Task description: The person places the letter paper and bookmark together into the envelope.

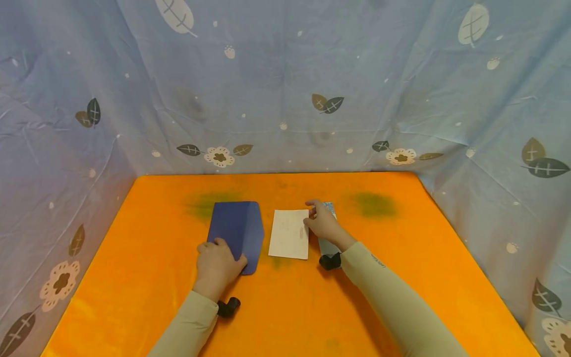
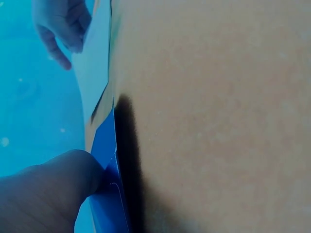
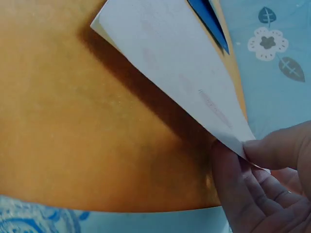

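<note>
A dark blue envelope (image 1: 236, 223), its flap opened out to the right, lies left of centre in the head view. My left hand (image 1: 218, 265) grips its lower left part, the thumb (image 2: 73, 170) against the near edge. In the left wrist view, that edge casts a shadow on the cloth. To the right is a white card (image 1: 289, 234), seemingly of more than one layer. My right hand (image 1: 327, 225) pinches its right edge between thumb and fingers. In the right wrist view, the white card (image 3: 170, 63) tilts up off the cloth.
Under my right forearm lies a pale blue-grey patterned flat piece (image 1: 327, 248), partly hidden. An orange cloth (image 1: 285, 307) covers the table. Blue curtains (image 1: 276, 74) with leaf and flower prints hang behind and at both sides. Black wrist cameras (image 1: 229, 307) sit on both wrists.
</note>
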Available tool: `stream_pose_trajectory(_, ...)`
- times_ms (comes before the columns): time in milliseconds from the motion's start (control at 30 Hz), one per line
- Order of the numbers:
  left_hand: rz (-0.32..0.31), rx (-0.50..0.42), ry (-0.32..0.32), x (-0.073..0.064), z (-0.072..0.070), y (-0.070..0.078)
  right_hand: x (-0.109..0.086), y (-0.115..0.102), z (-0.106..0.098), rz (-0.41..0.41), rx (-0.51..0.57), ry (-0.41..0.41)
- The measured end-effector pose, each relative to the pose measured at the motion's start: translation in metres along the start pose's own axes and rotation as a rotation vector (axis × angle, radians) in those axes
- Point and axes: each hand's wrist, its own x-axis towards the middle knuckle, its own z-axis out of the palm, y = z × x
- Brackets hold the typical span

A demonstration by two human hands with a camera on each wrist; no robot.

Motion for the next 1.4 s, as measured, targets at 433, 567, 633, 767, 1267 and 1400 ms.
stream_pose_trajectory(433,0.012,0.016,0.008,-0.001,-0.001,-0.001,-0.001,-0.011,-0.005,0.030,0.275,0.030)
stream_pose_trajectory(567,0.010,0.022,0.000,-0.001,0.000,-0.001,0.001,-0.016,0.000,0.072,0.308,0.046)
stream_pose_trajectory(633,0.004,0.019,-0.003,-0.001,-0.001,0.000,0.004,-0.019,0.004,0.083,0.307,0.059)
stream_pose_trajectory(767,-0.008,0.009,-0.008,-0.001,-0.003,0.001,0.010,-0.023,0.014,0.073,0.276,0.083)
stream_pose_trajectory(1267,-0.018,0.023,-0.011,0.002,-0.001,0.001,0.021,-0.042,0.047,0.036,0.262,0.063)
stream_pose_trajectory(1400,-0.021,0.033,-0.012,0.003,0.000,0.001,0.018,-0.046,0.052,0.071,0.291,0.045)
